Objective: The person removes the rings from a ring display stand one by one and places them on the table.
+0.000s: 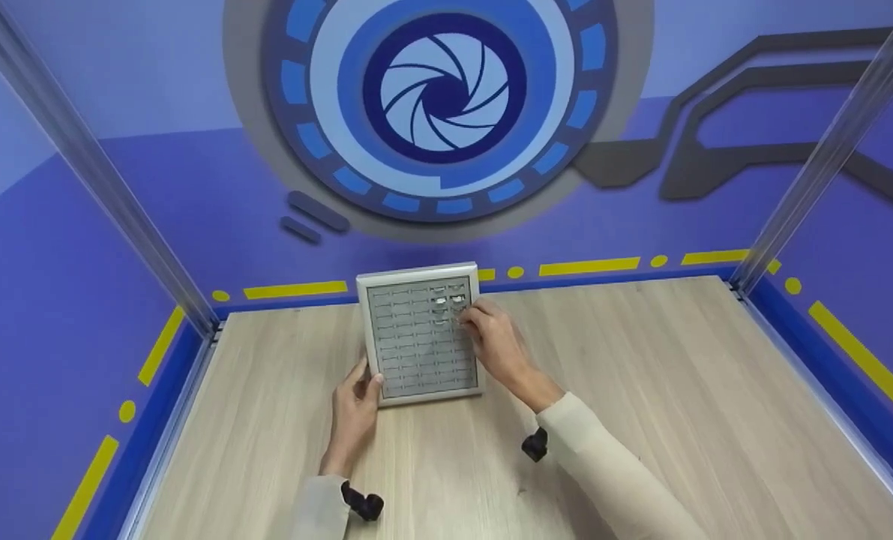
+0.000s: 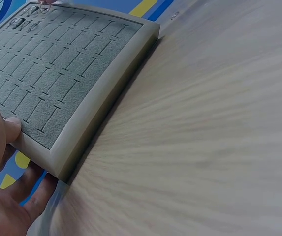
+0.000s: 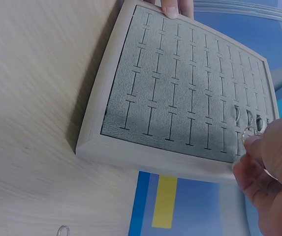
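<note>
A ring display tray [image 1: 431,398] with a pale frame and grey slotted padding leans back, its lower edge at the tabletop. My left hand [image 1: 355,412] grips its lower left corner, thumb on the front of the frame [image 2: 101,93] and fingers behind. Near the upper right slots, my right hand [image 1: 497,341] pinches a thin ring [image 3: 249,129] between thumb and fingertip, right at the padding. Several silvery rings [image 1: 457,298] sit in the slots beside and above those fingertips. Most other slots hold nothing.
A loose ring [image 3: 63,230] lies on the wooden table [image 1: 626,375], and a small ring [image 2: 174,15] shows on it in the left wrist view. Behind stands a blue printed wall [image 1: 191,195], with metal posts [image 1: 813,165] at the corners.
</note>
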A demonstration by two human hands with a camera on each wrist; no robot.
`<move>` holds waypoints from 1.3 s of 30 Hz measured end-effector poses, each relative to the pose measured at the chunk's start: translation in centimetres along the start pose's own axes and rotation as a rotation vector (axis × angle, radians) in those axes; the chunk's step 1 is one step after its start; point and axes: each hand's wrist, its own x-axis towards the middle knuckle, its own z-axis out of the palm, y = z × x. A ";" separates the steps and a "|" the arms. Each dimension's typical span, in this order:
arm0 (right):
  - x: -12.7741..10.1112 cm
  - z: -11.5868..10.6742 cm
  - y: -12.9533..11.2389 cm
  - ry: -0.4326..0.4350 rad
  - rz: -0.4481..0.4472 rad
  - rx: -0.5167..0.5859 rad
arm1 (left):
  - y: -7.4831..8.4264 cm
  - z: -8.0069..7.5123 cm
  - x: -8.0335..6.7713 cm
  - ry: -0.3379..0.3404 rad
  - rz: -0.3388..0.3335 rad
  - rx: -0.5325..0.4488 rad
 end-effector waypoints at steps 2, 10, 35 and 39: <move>-0.1 -0.2 0.0 -0.008 0.004 0.013 | -0.1 0.0 0.0 0.004 -0.007 -0.009; -1.1 -1.4 0.7 -0.002 0.015 0.031 | 0.1 0.3 0.0 0.032 -0.039 -0.028; -6.3 -4.9 5.0 0.034 0.047 0.021 | 0.7 0.7 -1.6 0.060 -0.031 0.030; -7.1 -5.1 5.7 0.028 0.066 0.008 | 0.9 0.6 -1.5 0.041 -0.046 0.045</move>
